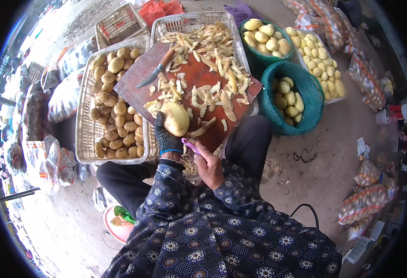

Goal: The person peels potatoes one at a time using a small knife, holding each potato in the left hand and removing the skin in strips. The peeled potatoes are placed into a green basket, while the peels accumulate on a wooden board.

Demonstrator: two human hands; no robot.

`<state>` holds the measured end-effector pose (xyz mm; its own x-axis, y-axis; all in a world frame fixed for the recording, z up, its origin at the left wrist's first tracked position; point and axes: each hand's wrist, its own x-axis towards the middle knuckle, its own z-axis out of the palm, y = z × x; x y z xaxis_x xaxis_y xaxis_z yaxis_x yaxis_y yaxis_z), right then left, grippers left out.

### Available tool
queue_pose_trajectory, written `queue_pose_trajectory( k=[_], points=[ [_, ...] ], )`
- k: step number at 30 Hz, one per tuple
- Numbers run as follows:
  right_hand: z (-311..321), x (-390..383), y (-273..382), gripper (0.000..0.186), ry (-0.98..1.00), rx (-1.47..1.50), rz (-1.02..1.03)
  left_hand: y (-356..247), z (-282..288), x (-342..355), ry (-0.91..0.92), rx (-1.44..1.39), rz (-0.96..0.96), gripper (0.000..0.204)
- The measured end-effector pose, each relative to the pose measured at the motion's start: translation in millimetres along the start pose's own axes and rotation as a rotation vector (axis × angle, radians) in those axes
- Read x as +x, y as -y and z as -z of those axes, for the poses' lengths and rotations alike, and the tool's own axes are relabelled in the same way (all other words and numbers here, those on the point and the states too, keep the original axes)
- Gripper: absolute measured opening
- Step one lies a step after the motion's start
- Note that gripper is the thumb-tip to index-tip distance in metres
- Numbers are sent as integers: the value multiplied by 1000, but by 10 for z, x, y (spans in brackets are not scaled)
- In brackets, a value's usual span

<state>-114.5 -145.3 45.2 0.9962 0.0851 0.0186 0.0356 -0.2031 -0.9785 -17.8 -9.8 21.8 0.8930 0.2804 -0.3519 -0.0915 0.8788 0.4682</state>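
In a dark knitted glove, my left hand (168, 140) grips a large, mostly peeled yellow potato (175, 119) over the near edge of a reddish board (134, 95). My bare right hand (207, 166) is closed around a pink-purple peeler (191, 145), whose head is close to the potato's lower right side. Curled potato peels (208, 97) cover much of the board. A knife with a wooden handle (157, 68) lies at the board's upper left. Beside the board on the left, a white plastic crate (83, 116) holds unpeeled potatoes (120, 109).
Behind the board stands another crate (198, 17) heaped with peels. Peeled potatoes fill two green mesh-lined containers (301, 123) (254, 53) and a crate (342, 95) at the right. Sacks of potatoes (368, 204) lie farther right. A pink basin (120, 222) sits at lower left.
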Motion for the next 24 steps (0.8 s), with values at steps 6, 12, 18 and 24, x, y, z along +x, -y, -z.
queue_pose_trajectory(
  k=[6,12,18,24],
  points=[
    [198,737,-8,38,43,155,-114,-108,263,13,106,-98,127,49],
    [13,1275,64,38,251,189,-230,-163,180,-40,51,-92,165,49],
    [-98,621,-45,40,5,166,-54,-42,124,-82,48,220,-136,47],
    [-276,65,22,37,-51,22,74,6,140,52,-21,49,22,46]
  ],
)
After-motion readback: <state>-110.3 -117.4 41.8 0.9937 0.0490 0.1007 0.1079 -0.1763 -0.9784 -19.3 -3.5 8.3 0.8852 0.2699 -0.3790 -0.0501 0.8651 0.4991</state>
